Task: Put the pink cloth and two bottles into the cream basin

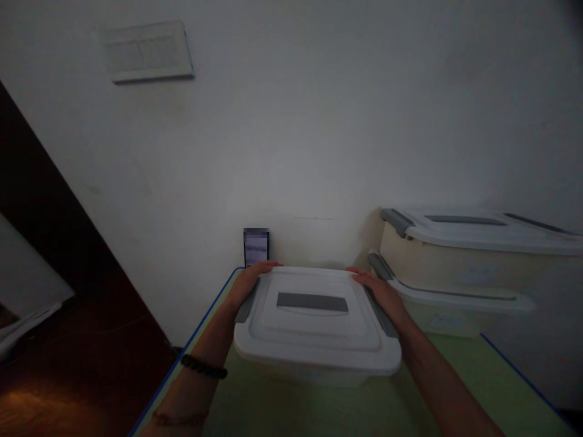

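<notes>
A white plastic storage box (314, 328) with a grey handle strip on its lid sits on the green table (455, 388) right in front of me. My left hand (251, 280) lies on the box's left side by the grey clip, fingers curled over the far left corner of the lid. My right hand (378, 288) rests on the right side over the other grey clip, fingers stretched along the lid's edge. Both hands grip the box at its sides.
Two more white lidded boxes (455, 261) are stacked at the right against the wall. A phone (256, 247) stands upright against the wall behind the box. The table has a blue edge (200, 331); dark wooden floor lies to the left.
</notes>
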The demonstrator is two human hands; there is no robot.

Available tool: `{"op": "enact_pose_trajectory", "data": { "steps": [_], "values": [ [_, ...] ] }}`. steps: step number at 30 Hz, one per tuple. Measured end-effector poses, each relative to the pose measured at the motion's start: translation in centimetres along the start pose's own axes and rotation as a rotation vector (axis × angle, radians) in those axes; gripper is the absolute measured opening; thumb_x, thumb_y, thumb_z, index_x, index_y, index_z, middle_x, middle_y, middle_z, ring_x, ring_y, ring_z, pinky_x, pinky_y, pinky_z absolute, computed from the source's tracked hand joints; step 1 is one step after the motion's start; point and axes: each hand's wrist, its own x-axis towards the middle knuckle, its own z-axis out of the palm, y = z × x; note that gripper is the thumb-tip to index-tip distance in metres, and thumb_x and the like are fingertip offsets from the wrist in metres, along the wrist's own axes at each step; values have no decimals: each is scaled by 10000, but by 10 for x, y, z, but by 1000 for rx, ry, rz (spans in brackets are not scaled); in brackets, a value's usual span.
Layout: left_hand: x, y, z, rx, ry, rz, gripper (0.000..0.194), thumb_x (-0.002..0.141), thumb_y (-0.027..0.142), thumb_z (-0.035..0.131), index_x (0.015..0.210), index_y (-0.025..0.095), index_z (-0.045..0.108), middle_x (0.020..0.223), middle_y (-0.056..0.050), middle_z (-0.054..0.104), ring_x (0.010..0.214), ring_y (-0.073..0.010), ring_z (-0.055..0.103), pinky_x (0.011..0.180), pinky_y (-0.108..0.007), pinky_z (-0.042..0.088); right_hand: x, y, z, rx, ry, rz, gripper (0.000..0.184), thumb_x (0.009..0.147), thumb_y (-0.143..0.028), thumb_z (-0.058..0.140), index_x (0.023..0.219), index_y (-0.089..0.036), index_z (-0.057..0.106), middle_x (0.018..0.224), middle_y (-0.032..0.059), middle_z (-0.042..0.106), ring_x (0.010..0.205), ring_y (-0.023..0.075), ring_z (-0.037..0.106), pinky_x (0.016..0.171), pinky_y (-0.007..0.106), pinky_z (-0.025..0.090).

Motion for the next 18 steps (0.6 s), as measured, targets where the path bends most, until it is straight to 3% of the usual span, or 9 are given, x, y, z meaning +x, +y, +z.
{"op": "enact_pose_trajectory", "data": {
  "steps": [4,8,11,13,18],
  "values": [
    [-7,7,-3,130,-11,-15,431,719,406,488,1020,136,636,1164,-112,642,1127,-300,528,990,-377,356,-4,-7,-2,2,20,46,244,619,-328,654,826,-240,749,912,13,749,974,276,626,892,376,417],
    [-29,20,-24,229,-126,-60,479,747,518,536,1067,170,617,1154,-96,629,1108,-275,530,927,-354,415,-19,-10,-7,54,20,86,254,645,-365,644,836,-229,740,973,37,741,1013,275,613,892,377,425],
    [-41,22,-44,256,-313,-149,507,726,584,565,958,142,657,872,-93,681,789,-258,632,627,-341,515,-37,-7,-9,117,-26,123,307,663,-410,639,878,-209,726,974,54,740,952,274,643,836,374,465],
    [-42,18,-53,230,-446,-187,553,716,589,583,1024,131,621,688,-41,642,595,-200,610,509,-308,505,-48,-5,-7,170,-64,143,368,669,-446,629,934,-202,706,935,54,745,868,262,670,777,362,492],
    [-39,12,-53,188,-456,-175,682,708,543,620,1239,152,445,652,18,607,480,-129,559,420,-228,467,-56,-8,-3,233,-84,160,368,665,-479,621,891,-194,677,786,41,736,696,229,669,627,316,499]
  ]
}}
